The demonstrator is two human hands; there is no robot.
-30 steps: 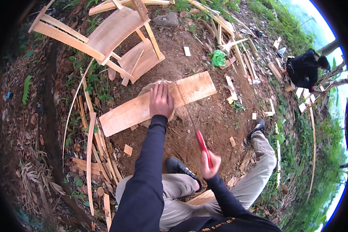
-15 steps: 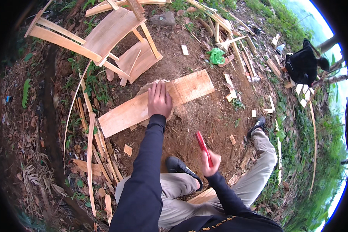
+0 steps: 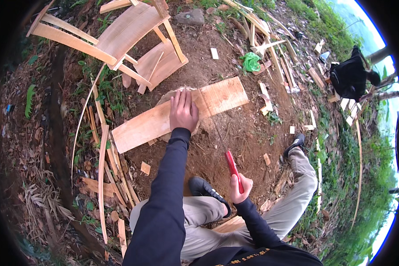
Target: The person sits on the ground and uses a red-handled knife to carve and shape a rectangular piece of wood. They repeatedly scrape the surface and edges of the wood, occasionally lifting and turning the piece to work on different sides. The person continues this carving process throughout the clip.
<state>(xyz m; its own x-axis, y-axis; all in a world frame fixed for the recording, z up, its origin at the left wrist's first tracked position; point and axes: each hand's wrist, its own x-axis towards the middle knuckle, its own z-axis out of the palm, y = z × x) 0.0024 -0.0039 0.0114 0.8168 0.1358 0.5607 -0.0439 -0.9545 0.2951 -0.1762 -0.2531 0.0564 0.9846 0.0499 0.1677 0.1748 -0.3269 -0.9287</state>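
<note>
A long pale wooden board (image 3: 142, 126) lies slantwise across a round stump (image 3: 166, 98), which shows only around the board's edges. My left hand (image 3: 184, 111) presses flat on the middle of the board, fingers stretched out. Closed around the red handle of a saw (image 3: 233, 166) is my right hand (image 3: 241, 188), below and to the right of the board. The saw's thin blade runs from the handle up to the board's near edge, in line with a dark crosswise line right of my left hand. The blade is faint and partly blurred.
A wooden chair-like frame (image 3: 128, 31) stands at the far left. Long wood strips (image 3: 103, 177) lie left of my legs. Farther right are a green plastic bag (image 3: 251, 62), scrap wood (image 3: 288, 71) and a person in black (image 3: 350, 75). My shoe (image 3: 206, 190) is near the stump.
The saw and my right hand have shifted very slightly, and the blade shows more plainly now. My left hand keeps its place on the board. The whole view has moved a little.
</note>
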